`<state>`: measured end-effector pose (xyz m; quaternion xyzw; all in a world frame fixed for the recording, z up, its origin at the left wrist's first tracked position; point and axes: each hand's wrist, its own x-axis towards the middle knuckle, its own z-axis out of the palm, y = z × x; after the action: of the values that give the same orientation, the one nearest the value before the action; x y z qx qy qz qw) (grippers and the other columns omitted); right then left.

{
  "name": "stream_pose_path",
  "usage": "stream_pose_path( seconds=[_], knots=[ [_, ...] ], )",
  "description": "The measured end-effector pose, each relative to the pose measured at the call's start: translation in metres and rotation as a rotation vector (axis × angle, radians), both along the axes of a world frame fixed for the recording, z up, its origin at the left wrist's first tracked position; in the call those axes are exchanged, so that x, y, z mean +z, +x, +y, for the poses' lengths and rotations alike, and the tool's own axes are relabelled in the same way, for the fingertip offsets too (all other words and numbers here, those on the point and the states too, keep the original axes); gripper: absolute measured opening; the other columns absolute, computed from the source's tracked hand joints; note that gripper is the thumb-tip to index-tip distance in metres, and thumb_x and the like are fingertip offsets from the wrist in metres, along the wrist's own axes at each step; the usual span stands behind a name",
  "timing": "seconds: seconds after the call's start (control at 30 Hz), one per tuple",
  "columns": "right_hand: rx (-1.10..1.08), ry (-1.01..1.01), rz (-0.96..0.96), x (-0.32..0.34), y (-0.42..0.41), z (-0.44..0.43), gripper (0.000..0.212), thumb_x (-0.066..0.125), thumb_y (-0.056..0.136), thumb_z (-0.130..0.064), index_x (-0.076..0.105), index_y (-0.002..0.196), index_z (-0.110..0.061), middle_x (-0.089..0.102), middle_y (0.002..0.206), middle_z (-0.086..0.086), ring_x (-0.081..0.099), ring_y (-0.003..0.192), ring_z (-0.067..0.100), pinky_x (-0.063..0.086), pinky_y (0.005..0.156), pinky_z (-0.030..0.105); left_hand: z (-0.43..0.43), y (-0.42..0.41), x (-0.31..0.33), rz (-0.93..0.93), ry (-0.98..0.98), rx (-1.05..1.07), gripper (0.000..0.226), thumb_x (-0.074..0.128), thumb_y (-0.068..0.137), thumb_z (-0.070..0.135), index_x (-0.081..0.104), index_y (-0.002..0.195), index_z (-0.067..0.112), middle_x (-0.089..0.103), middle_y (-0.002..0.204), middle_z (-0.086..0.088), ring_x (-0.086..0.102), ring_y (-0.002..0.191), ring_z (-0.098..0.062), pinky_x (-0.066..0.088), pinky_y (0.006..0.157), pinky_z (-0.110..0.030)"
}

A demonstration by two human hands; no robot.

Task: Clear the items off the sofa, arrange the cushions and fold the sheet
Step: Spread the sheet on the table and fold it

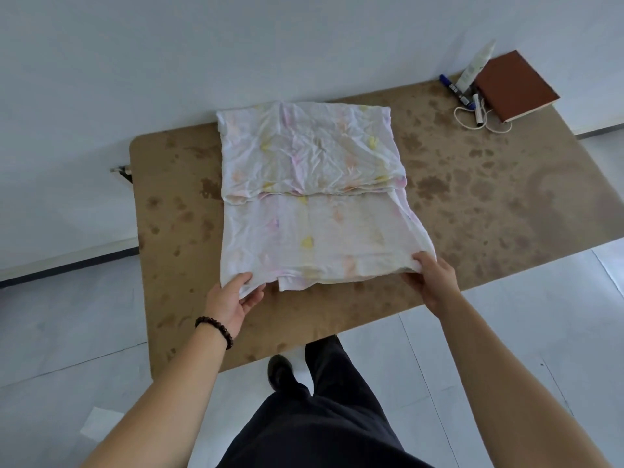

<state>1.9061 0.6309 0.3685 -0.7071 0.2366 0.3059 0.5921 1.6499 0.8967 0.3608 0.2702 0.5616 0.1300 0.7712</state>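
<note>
A pale sheet (314,211) with faded pink and yellow marks lies partly folded on a brown stained table (472,204). Its far half is doubled over and wrinkled, and a fold line crosses the middle. My left hand (233,298), with a dark bead bracelet on the wrist, pinches the sheet's near left corner. My right hand (432,278) grips the near right corner. Both corners are lifted slightly off the table. No sofa or cushions are in view.
At the table's far right corner lie a brown notebook (516,86), a white tube (476,65), two markers (456,91) and a white cord (472,121). A white wall runs behind the table. My dark trousers and a shoe (280,369) stand on grey floor tiles.
</note>
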Motion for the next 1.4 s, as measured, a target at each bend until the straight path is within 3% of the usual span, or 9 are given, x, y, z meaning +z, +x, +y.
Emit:
stream_pose_path(
  seconds=[0.2, 0.6, 0.7, 0.77, 0.83, 0.93, 1.03, 1.13, 1.4],
  knots=[
    [-0.015, -0.052, 0.113, -0.001, -0.060, -0.029, 0.020, 0.060, 0.089, -0.007, 0.059, 0.107, 0.002, 0.064, 0.098, 0.014, 0.066, 0.078, 0.026, 0.059, 0.055, 0.028, -0.018, -0.044, 0.003, 0.201, -0.105, -0.102, 0.027, 0.066, 0.087, 0.004, 0.061, 0.112, -0.005, 0.066, 0.106, -0.021, 0.066, 0.075, -0.025, 0.057, 0.050, -0.025],
    [-0.106, 0.228, 0.116, 0.045, 0.043, 0.046, 0.011, 0.064, 0.093, -0.010, 0.063, 0.101, -0.002, 0.067, 0.091, 0.012, 0.071, 0.061, 0.015, 0.057, 0.052, 0.023, 0.076, 0.042, 0.060, 0.062, -0.158, 0.070, 0.021, 0.057, 0.093, 0.008, 0.058, 0.112, -0.002, 0.064, 0.087, -0.014, 0.063, 0.071, -0.019, 0.055, 0.046, -0.023],
    [-0.124, 0.260, 0.101, 0.050, 0.090, 0.076, 0.018, 0.065, 0.094, -0.015, 0.062, 0.101, 0.000, 0.069, 0.094, 0.015, 0.072, 0.077, 0.021, 0.060, 0.060, 0.026, 0.104, 0.090, 0.068, -0.028, -0.077, 0.185, 0.023, 0.063, 0.093, 0.013, 0.059, 0.111, -0.001, 0.063, 0.109, -0.016, 0.065, 0.088, -0.019, 0.060, 0.065, -0.025],
    [-0.079, 0.282, 0.133, 0.047, 0.116, 0.092, 0.043, 0.065, 0.093, -0.039, 0.056, 0.111, -0.001, 0.068, 0.108, 0.019, 0.074, 0.094, 0.027, 0.062, 0.078, 0.035, 0.116, 0.114, 0.068, -0.109, -0.001, 0.215, 0.052, 0.070, 0.089, 0.029, 0.052, 0.129, 0.004, 0.054, 0.128, -0.015, 0.058, 0.115, -0.023, 0.055, 0.093, -0.034],
    [0.018, 0.107, 0.126, 0.037, 0.133, 0.101, 0.053, 0.060, 0.091, -0.052, 0.054, 0.113, -0.004, 0.067, 0.109, 0.016, 0.072, 0.097, 0.029, 0.060, 0.086, 0.039, 0.114, 0.131, 0.062, 0.009, 0.128, 0.101, 0.075, 0.068, 0.087, 0.045, 0.037, 0.146, 0.010, 0.045, 0.139, -0.010, 0.047, 0.130, -0.025, 0.047, 0.104, -0.040],
    [0.244, -0.356, -0.176, 0.018, 0.134, 0.104, 0.053, 0.054, 0.094, -0.051, 0.062, 0.120, -0.006, 0.067, 0.102, 0.003, 0.068, 0.096, 0.023, 0.056, 0.090, 0.041, 0.091, 0.134, 0.037, 0.445, 0.651, -0.329, 0.070, 0.049, 0.094, 0.056, 0.033, 0.150, 0.019, 0.033, 0.155, -0.002, 0.034, 0.141, -0.022, 0.034, 0.113, -0.038],
    [0.534, -0.599, -0.377, -0.003, 0.119, 0.100, 0.059, 0.050, 0.094, -0.057, 0.047, 0.142, -0.022, 0.048, 0.141, 0.004, 0.048, 0.129, 0.025, 0.042, 0.105, 0.043, 0.072, 0.125, 0.002, 0.711, 1.090, -0.915, 0.066, 0.027, 0.096, 0.065, 0.019, 0.153, 0.033, 0.005, 0.164, -0.003, 0.000, 0.151, -0.022, 0.006, 0.119, -0.046],
    [0.620, -0.631, -0.300, -0.021, 0.110, 0.102, 0.073, 0.054, 0.090, -0.063, 0.034, 0.149, -0.025, 0.036, 0.150, 0.006, 0.042, 0.135, 0.028, 0.039, 0.106, 0.045, 0.070, 0.128, -0.027, 0.874, 1.039, -1.309, 0.072, 0.006, 0.091, 0.073, -0.006, 0.153, 0.038, -0.020, 0.162, -0.004, -0.024, 0.147, -0.022, -0.010, 0.116, -0.055],
    [0.530, -0.569, -0.065, -0.027, 0.124, 0.116, 0.081, 0.074, 0.076, -0.063, 0.047, 0.136, -0.016, 0.055, 0.129, 0.001, 0.053, 0.103, 0.021, 0.043, 0.081, 0.034, 0.105, 0.128, -0.045, 1.031, 0.939, -1.380, 0.085, 0.000, 0.082, 0.082, -0.026, 0.148, 0.035, -0.036, 0.155, -0.005, -0.030, 0.144, -0.025, -0.006, 0.118, -0.054]
  ],
)
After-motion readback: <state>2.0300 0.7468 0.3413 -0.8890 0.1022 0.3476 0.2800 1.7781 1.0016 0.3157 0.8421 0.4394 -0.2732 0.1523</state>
